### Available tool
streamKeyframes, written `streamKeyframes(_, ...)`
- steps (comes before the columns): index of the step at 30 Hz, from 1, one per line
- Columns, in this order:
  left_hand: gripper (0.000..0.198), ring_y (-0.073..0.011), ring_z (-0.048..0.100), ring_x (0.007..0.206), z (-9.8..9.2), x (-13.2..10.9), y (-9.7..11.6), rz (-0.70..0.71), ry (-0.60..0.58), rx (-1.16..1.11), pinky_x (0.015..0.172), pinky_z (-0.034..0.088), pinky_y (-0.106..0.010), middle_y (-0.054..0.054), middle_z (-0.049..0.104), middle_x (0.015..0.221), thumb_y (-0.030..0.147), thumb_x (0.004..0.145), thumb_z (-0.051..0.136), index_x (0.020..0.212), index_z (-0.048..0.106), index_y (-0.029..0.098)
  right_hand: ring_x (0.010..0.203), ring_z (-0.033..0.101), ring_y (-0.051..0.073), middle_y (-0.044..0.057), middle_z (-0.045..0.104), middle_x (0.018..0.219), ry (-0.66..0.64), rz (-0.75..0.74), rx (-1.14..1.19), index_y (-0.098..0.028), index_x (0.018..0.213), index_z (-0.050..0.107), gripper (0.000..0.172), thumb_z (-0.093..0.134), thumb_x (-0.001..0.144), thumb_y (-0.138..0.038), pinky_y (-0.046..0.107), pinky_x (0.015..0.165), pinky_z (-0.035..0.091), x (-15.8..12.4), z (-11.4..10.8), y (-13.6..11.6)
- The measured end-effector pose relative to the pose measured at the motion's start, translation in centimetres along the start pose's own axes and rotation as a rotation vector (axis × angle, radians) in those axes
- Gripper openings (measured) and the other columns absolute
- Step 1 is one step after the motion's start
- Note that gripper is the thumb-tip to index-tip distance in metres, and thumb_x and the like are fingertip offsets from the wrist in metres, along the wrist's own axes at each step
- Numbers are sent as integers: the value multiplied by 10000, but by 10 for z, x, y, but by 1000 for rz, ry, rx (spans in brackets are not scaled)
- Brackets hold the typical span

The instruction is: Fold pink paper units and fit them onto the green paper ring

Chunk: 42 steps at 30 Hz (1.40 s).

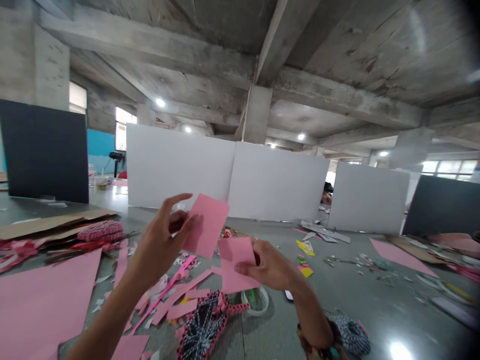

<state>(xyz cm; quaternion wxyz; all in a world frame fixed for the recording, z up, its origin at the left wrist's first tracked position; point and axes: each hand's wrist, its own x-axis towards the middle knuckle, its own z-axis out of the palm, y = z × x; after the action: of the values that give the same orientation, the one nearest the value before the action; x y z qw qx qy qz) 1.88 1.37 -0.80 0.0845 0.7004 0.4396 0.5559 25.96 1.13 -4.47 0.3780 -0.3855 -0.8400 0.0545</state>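
Note:
My left hand (pixel 173 225) pinches a pink paper rectangle (pixel 210 220) between thumb and fingers, its index finger raised off the sheet. A second pink paper piece (pixel 233 252) is gripped in my right hand (pixel 268 262), with the thumb lying across its front. The two pieces are held up side by side over the table, their near edges close together. Below them lies a dark woven piece (pixel 202 327) edged with pink folded paper. A roll of clear tape (pixel 258 302) rests beside it, partly behind the right-hand paper.
Pink paper strips (pixel 180 295) and scraps litter the table left of centre. A large pink sheet (pixel 48 300) lies at the left, near a pink woven piece (pixel 100 231). A ball of grey yarn (pixel 350 334) sits at the right. White boards (pixel 277 182) stand across the back.

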Motion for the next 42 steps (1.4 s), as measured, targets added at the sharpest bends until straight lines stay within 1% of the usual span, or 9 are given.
streamKeyframes(3,499,-146,572,625,2,0,-1,43,-43,1,522,434,-218,-25,657,798,471,942,467,1364,358,228,639,662,141,51,740,743,-296,-61,10,-242,931,763,205,670,807,-107,214,525,441,-4,-12,1)
streamKeyframes(12,229,-167,661,887,1,1,-4,65,-263,126,735,488,-255,-10,703,1020,348,919,494,1059,649,254,502,605,71,-51,703,590,-510,-80,92,-273,801,796,459,711,610,136,174,435,326,-5,7,11)
streamKeyframes(17,243,-170,643,899,1,0,-3,37,-348,158,705,482,-256,1,695,1037,403,921,519,1087,651,284,594,684,182,-15,718,616,-242,33,218,-270,895,784,423,712,609,32,225,557,468,3,19,33)
streamKeyframes(21,273,-162,632,921,1,-2,-4,49,-424,128,714,488,-248,-16,680,1076,350,919,515,1150,634,270,685,693,188,42,737,785,-89,81,297,-209,992,722,214,542,882,-174,252,597,502,18,23,41)
streamKeyframes(25,267,-132,628,862,1,-5,-1,80,-511,107,711,479,-223,-6,684,1031,209,882,493,1083,662,257,749,666,154,74,704,931,100,100,556,-184,1189,577,345,399,1006,-416,225,596,513,25,15,25)
streamKeyframes(29,235,-115,626,777,2,-6,1,117,-606,95,689,471,-203,15,696,920,156,845,507,956,691,252,706,597,107,2,668,856,62,31,765,-215,1091,521,314,707,849,-287,196,654,481,17,7,6)
streamKeyframes(32,201,-139,646,816,3,-3,0,68,-526,1,705,500,-213,-21,706,958,242,859,552,1001,693,231,695,561,95,-17,608,775,71,30,690,-188,882,535,167,691,851,-237,181,640,444,13,6,3)
streamKeyframes(37,268,-179,652,901,3,2,0,17,-349,-129,768,524,-240,-60,716,1023,398,886,566,1000,724,214,555,481,79,-56,557,644,222,110,819,-211,887,412,283,671,880,-326,174,544,406,18,11,8)
streamKeyframes(42,492,-134,560,623,3,-3,2,-45,-460,28,541,461,-193,-1,661,726,474,803,670,1234,641,237,536,449,76,-78,501,608,221,81,883,-219,901,394,264,617,922,-358,195,584,445,19,12,5)
